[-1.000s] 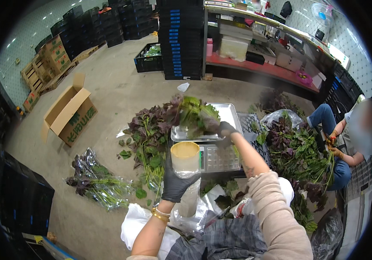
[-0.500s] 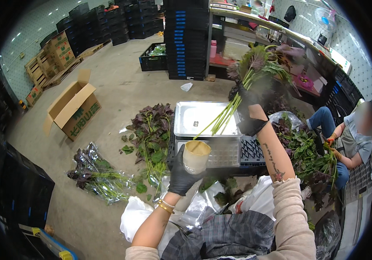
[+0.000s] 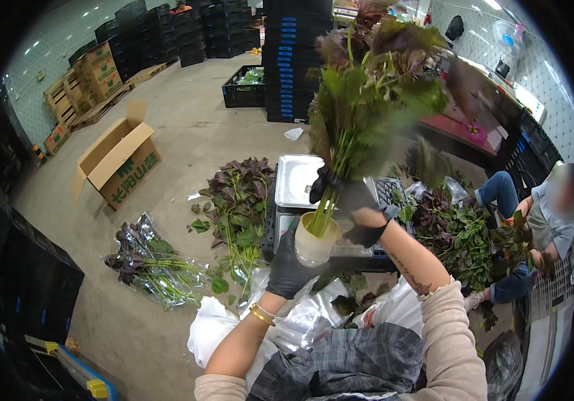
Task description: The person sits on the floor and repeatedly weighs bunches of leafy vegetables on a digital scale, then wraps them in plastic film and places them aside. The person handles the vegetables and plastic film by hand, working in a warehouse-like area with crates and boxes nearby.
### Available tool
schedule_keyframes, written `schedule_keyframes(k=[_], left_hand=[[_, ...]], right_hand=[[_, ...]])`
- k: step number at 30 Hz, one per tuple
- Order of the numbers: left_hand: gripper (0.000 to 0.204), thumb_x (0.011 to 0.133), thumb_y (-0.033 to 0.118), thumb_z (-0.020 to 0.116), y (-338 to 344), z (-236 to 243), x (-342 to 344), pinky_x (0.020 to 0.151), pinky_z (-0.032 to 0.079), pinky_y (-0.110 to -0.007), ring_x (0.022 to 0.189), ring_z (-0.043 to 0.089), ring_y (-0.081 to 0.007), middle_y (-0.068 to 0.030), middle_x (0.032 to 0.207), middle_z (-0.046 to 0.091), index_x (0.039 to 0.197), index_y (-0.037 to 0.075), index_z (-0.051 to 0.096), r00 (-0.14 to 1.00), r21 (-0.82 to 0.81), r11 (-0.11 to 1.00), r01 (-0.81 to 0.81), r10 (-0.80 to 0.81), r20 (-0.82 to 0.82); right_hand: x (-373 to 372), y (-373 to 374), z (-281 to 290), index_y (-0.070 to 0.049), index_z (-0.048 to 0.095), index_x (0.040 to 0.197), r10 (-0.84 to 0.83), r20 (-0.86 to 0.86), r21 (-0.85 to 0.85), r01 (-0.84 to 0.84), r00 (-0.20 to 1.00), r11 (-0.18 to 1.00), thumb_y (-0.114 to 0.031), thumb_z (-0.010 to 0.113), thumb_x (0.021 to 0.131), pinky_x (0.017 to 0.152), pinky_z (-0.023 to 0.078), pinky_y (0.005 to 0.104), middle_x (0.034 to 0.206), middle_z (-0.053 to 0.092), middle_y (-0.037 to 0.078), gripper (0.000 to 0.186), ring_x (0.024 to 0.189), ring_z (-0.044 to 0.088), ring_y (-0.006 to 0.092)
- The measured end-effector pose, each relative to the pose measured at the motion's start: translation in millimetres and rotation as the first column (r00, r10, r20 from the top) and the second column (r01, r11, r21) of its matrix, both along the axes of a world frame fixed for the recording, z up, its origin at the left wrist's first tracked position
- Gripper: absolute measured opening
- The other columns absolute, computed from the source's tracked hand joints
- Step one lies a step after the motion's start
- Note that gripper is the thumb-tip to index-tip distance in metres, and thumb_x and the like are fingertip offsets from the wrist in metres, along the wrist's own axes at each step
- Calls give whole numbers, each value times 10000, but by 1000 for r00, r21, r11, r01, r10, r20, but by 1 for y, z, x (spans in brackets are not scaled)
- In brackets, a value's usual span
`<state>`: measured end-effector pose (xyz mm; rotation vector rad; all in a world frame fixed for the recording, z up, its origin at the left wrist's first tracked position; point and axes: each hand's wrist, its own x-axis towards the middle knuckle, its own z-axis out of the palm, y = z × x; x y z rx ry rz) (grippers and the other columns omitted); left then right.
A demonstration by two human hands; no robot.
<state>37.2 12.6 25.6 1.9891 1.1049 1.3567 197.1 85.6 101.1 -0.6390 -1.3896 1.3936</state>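
Leafy bunch is rising above the cream tube, stem ends sitting inside its mouth; grip of the right hand is clamping the stems, probably bundling them. Left hand is wrapping the tube, seemingly steadying it; metal tray is lying beyond.

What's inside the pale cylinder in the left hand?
The lower stems of the leafy bunch show within the mouth of the pale cylinder. How far down they reach can't be seen: the cylinder's wall and left hand cover the rest.
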Motion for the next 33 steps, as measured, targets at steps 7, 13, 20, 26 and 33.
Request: schedule_keyframes(k=[7,13,20,26,33], left_hand=[[913,504,285,803,7,7,-28,895,391,-371,1075,465,-299,-177,1179,450,1233,3,331,975,25,989,-144,137,175],[857,520,311,803,4,1,-21,865,404,-372,997,497,-318,-197,1098,485,1183,-19,370,998,140,990,-35,41,-42],[867,515,322,797,-6,17,-7,879,394,-374,1007,499,-307,-186,1099,490,1183,-31,370,996,-3,996,87,-87,6],[989,490,312,816,-1,8,0,945,342,-352,1101,432,-290,-192,1198,416,1249,-35,284,998,-121,992,17,-8,70],[910,533,320,794,9,-16,3,880,389,-378,1033,475,-336,-209,1133,460,1231,-35,330,994,69,997,-24,31,-102]], right_hand=[[1,-52,-1,-31,343,1277,-26,662,185,-130,749,974,-173,443,884,978,309,318,1314,352,132,430,1175,378,218],[69,-1,-83,6,507,1145,102,-85,-75,-108,991,991,-137,470,861,933,355,293,1158,524,88,320,1042,494,178],[27,-33,-5,4,531,1123,-162,238,43,156,958,987,-73,455,861,911,379,266,1085,573,74,283,1006,522,139],[39,-44,-18,-9,492,1152,-74,281,253,0,957,967,-100,453,862,874,406,276,1136,532,80,307,1013,511,140],[59,-29,-26,-11,485,1152,-186,302,122,156,935,980,-125,465,855,861,408,278,1130,531,83,318,999,512,151]])
